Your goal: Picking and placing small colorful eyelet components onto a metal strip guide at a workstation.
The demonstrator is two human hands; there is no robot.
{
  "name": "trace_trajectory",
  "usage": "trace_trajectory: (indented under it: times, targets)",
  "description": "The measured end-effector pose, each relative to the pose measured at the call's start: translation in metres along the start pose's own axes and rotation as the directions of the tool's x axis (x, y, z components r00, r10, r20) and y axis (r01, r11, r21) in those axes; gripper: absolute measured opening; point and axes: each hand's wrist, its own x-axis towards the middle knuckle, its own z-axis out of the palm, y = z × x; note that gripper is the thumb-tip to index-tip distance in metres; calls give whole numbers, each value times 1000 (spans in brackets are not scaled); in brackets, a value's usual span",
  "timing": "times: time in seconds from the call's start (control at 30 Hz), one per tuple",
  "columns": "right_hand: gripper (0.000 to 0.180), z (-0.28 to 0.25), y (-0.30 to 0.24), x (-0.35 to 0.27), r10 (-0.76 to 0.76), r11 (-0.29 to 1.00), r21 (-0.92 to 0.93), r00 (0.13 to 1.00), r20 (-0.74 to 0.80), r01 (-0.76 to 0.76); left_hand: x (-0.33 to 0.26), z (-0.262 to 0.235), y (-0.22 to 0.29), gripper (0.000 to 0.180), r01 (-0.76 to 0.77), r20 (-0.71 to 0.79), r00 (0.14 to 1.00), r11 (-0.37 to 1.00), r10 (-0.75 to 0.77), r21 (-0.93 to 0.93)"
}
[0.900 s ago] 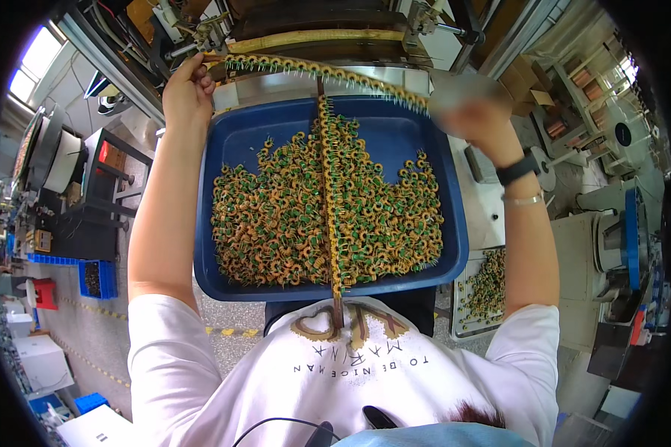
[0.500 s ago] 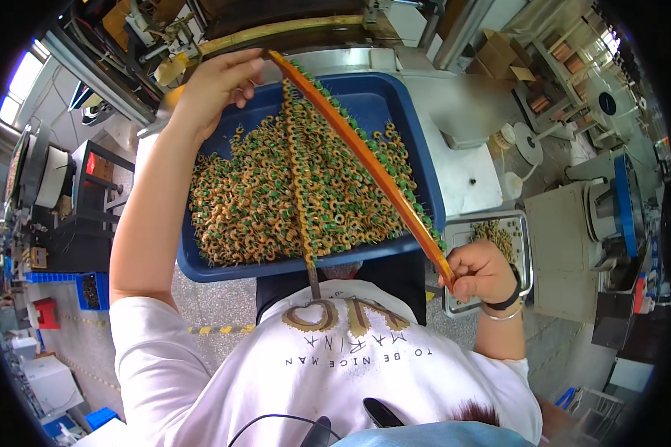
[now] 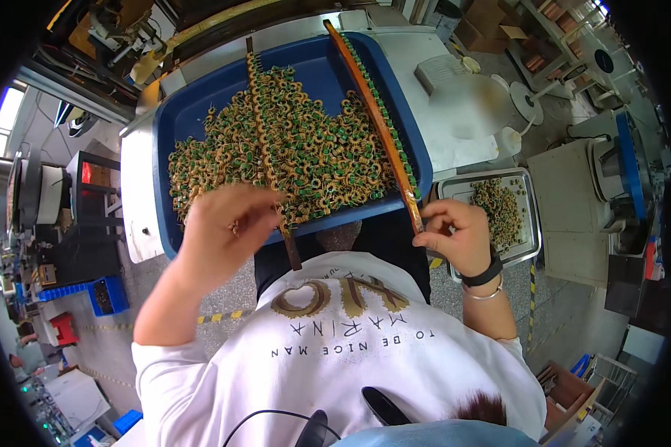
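Observation:
A blue tray (image 3: 173,119) holds a heap of small ring coils (image 3: 320,164) wound in copper and green. Across it lies a dark strip (image 3: 293,253) with a row of coils along it. My left hand (image 3: 220,235) is over the tray's near edge beside this strip, fingers and thumb curled together at its coils; what they grip is hidden. Further right, an orange-brown strip (image 3: 380,123), edged with green coils, rests across the tray, its far end on the far rim. My right hand (image 3: 461,232) pinches its near end between thumb and finger.
A metal tray (image 3: 533,216) with loose coils (image 3: 497,212) stands at the right, lower than the blue one. The white table (image 3: 447,160) extends beyond the blue tray, with a blurred round thing (image 3: 470,108) on it. A machine (image 3: 127,37) stands at the far left.
My left hand has let go of the orange-brown strip's far end and come down to the dark strip. The orange-brown strip now lies along the tray's right side. The view has shifted.

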Motion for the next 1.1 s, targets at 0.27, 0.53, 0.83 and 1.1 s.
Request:
trace_trajectory:
  times: [0.27,0.53,0.83,1.1]
  targets:
    - [20,2,-13,2,-589,683,-489,805,70,542,-55,33,-7,18,290,333,915,945,-228,-152]
    - [17,-11,-17,5,-574,778,-295,818,27,555,-65,50,-17,29,488,321,871,575,-372,-657]
    - [38,-57,-56,77,-118,771,495,854,-507,401,-36,0,-28,26,242,539,831,781,139,-576]
    - [33,-107,-35,118,-186,698,596,904,-385,397,-4,-70,-32,25,39,633,769,982,90,-186]
